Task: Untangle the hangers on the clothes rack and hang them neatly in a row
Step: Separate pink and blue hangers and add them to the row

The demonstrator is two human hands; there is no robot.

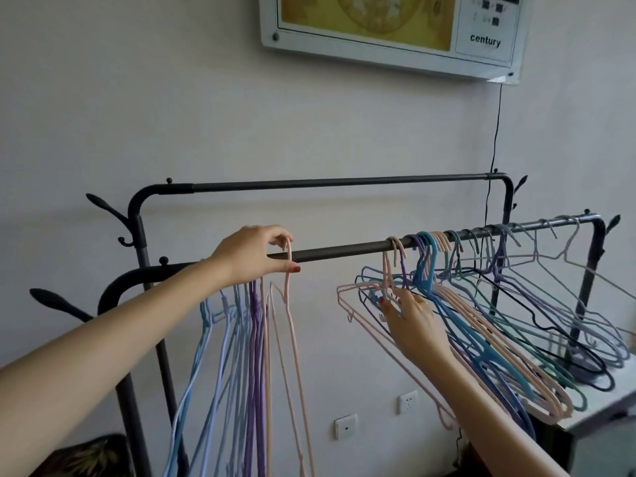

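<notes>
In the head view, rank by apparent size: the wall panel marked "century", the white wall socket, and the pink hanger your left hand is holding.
1. Wall panel, though cut off by the frame's top edge.
2. Pink hanger pinched by the left hand: long but thin, and nearer the camera.
3. Wall socket.

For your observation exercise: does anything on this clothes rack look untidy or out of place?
Yes. The hangers on the right are a splayed, overlapping tangle on the front rail, unlike the straight-hanging group on the left.
</notes>
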